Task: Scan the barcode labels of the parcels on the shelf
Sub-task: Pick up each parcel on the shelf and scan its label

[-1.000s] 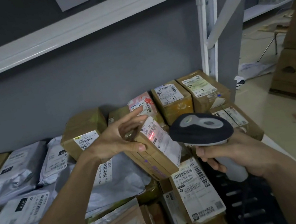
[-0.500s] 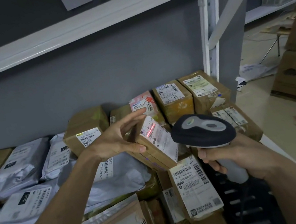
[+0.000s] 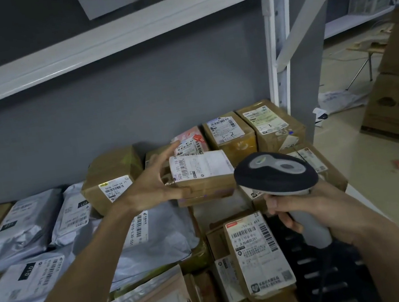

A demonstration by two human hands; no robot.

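1. Cardboard parcel [image 3: 203,176] lies label-up atop the shelf's pile; it looks stiff and light, best gripped by its side edges.
2. Left hand [image 3: 155,184] touches its end, fingers spread.
3. Right hand [image 3: 315,213] grips the scanner [image 3: 275,172].

Both of my forearms enter from the bottom of the frame bare, with no sleeves, gloves, watch or rings visible on the left hand [image 3: 151,184] at centre or the right hand [image 3: 315,213] at lower right.
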